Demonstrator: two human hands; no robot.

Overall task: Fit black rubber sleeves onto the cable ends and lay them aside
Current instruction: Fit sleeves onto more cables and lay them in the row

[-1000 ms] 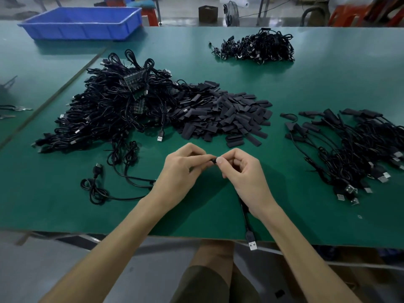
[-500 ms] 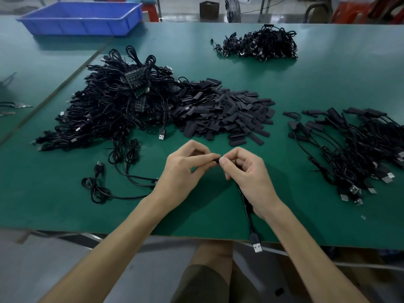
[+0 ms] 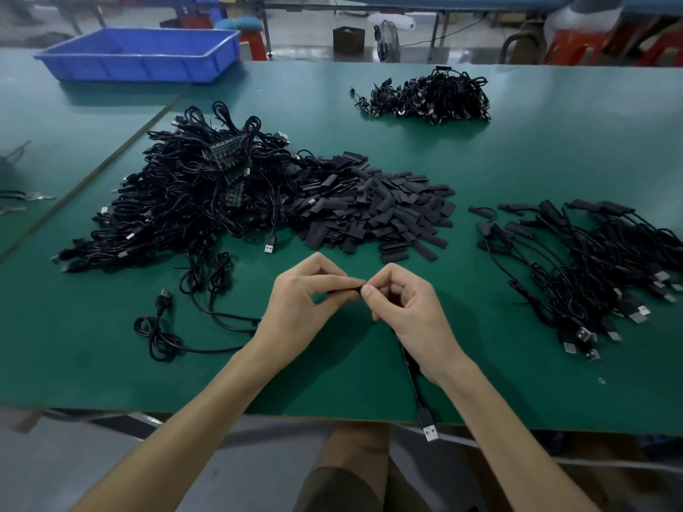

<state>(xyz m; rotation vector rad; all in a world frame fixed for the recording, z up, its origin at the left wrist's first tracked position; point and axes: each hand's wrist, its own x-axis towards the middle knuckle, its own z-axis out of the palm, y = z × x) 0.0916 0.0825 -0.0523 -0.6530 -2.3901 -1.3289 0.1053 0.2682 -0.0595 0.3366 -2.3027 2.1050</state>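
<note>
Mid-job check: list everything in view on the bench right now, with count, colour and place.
table: one, green, fills the view
bin: one, blue, far left
cable tangle: one big heap, black, left of centre
sleeve pile: one heap, black, centre, against the tangle
sleeved cables: one bunch, black, right side
far cable heap: one, black, far side
loose cables: a few, black, near left
held cable: one, black, under the right hand, plug past the near edge
held sleeve: one, black, between the fingertips
left hand: pinches the held sleeve
right hand: pinches the held cable
</note>
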